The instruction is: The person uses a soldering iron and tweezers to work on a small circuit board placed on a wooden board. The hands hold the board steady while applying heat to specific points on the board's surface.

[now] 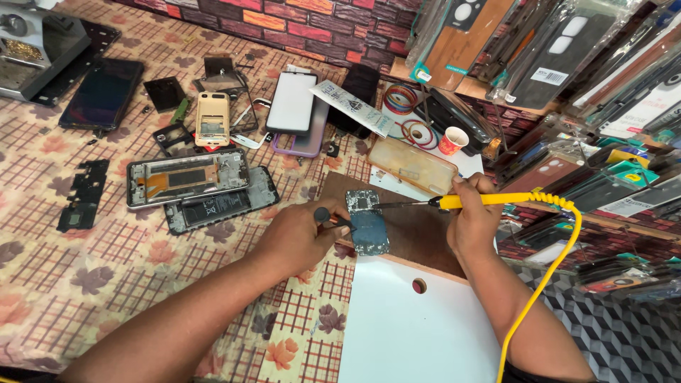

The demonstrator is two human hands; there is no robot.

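The right hand is closed in a firm grip around the yellow handle of a soldering iron, whose dark tip points left and rests on the upper part of a small circuit board. A yellow cord runs from the handle, curving down past the right forearm. The left hand pinches a thin dark tool with a round knob, its point touching the left edge of the same board. The circuit board lies on a brown wooden board, which sits on the tabletop, covered in a checked cloth with leaf prints. Just below the wooden board is a white sheet with a round hole. To the left lie an opened phone frame and a phone body with a battery. Beyond the work lie a clear phone case, a small paper cup and rolls of tape.
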